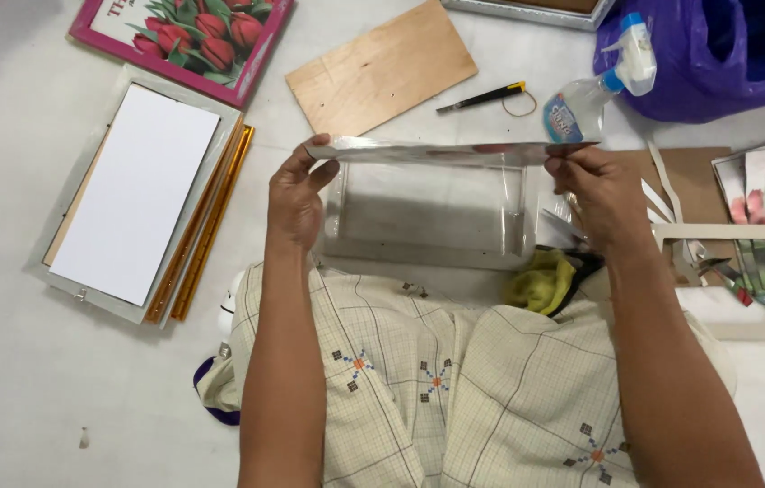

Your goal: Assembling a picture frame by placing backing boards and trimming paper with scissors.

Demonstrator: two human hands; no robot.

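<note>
A cream checked cloth with small embroidered crosses (455,380) covers the person's lap at the near edge of the pale floor (21,380), and both forearms reach out over it. A crumpled yellow cloth (541,282) lies just beyond the lap on the right.

The left hand (295,201) and the right hand (606,197) are well apart, each pinched on 1 end of a clear rectangular glass pane (428,194). The pane is held above the floor, straight ahead of the lap, tilted so that its far edge shows as a thin bright strip running from hand to hand.

On the left side of the floor lies a grey frame holding a white board (134,194), with 2 gold-coloured strips (206,226) touching its right edge. On the right side lie an empty cream frame (721,280) and, beyond it, a brown cardboard sheet (699,181).

Farther off, past the pane, lie a bare plywood panel (381,68), a black utility knife with a yellow end (482,97) and a clear spray bottle with a white and blue nozzle (595,86). At the far left is a pink-bordered tulip print (188,36); at the far right corner, a purple plastic bag (717,50).
</note>
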